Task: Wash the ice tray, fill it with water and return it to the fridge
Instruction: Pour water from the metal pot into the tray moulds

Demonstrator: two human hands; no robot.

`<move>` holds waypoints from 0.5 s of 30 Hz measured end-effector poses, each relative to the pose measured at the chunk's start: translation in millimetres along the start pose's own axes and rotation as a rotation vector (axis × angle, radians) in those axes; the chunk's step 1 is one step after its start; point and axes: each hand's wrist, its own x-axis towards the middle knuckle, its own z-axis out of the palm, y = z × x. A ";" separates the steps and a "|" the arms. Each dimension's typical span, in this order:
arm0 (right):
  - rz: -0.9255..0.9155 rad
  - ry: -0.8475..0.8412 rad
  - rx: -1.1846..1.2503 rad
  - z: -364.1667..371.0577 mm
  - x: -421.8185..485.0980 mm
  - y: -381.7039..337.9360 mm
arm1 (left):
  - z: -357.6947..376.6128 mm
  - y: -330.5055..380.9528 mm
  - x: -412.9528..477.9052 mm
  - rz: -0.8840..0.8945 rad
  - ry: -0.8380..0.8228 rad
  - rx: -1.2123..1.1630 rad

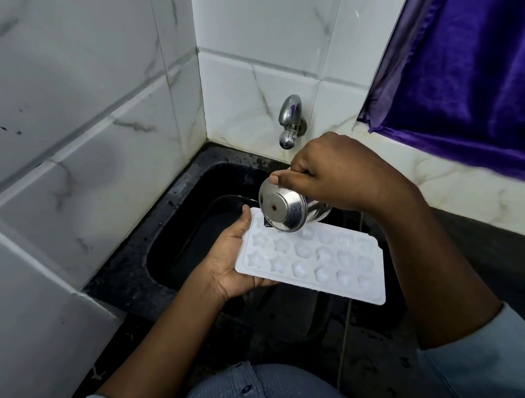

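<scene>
A white plastic ice tray (327, 264) with several star- and round-shaped cups is held level over the black sink (172, 248). My left hand (233, 262) grips its left short end from below, thumb on the rim. My right hand (333, 176) holds a small steel bowl (285, 210) tipped steeply over the tray's far left corner, its base facing me. The bowl's rim touches or nearly touches the tray. The cups look glossy and wet.
A chrome tap (289, 121) juts from the marble-tiled wall just behind the bowl. A purple curtain (474, 59) hangs at the right above a white ledge (460, 186). Tiled walls close in on the left and back. Black wet counter surrounds the sink.
</scene>
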 end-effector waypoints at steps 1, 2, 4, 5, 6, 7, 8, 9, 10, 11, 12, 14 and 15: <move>0.000 -0.002 0.004 1.0 -1.7 -0.7 | -0.8 0.0 0.1 0.002 -0.008 -0.011; -0.001 -0.003 0.007 1.9 -3.7 -1.7 | -1.7 -0.2 0.2 0.006 -0.015 -0.025; -0.004 -0.007 0.005 3.3 -7.8 -4.4 | -3.3 -0.6 0.2 0.014 -0.027 -0.050; -0.007 -0.011 0.003 3.6 -9.6 -5.9 | -4.3 -0.9 0.5 0.017 -0.032 -0.054; -0.009 -0.015 0.000 3.5 -11.1 -7.3 | -5.2 -0.7 1.0 0.022 -0.033 -0.054; -0.012 -0.018 -0.002 3.7 -12.6 -9.0 | -5.9 -0.6 1.4 0.026 -0.029 -0.054; -0.014 -0.020 -0.002 3.5 -13.9 -10.4 | -6.4 -0.1 1.8 0.028 -0.025 -0.057; -0.016 -0.023 0.000 3.3 -15.1 -11.6 | -6.8 0.1 2.1 0.028 -0.021 -0.060; -0.017 -0.026 0.000 3.0 -16.2 -12.5 | -7.1 0.1 2.4 0.027 -0.015 -0.058; -0.017 -0.028 0.000 2.6 -17.2 -13.3 | -7.6 0.1 2.5 0.026 -0.007 -0.052; -0.016 -0.032 -0.001 2.5 -17.9 -14.0 | -7.9 0.2 2.8 0.026 0.003 -0.045; -0.017 -0.040 -0.006 1.9 -18.4 -14.7 | -8.0 0.2 3.4 0.024 0.024 -0.038; -0.018 -0.044 -0.009 1.7 -18.3 -14.7 | -7.8 0.1 3.6 0.023 0.036 -0.040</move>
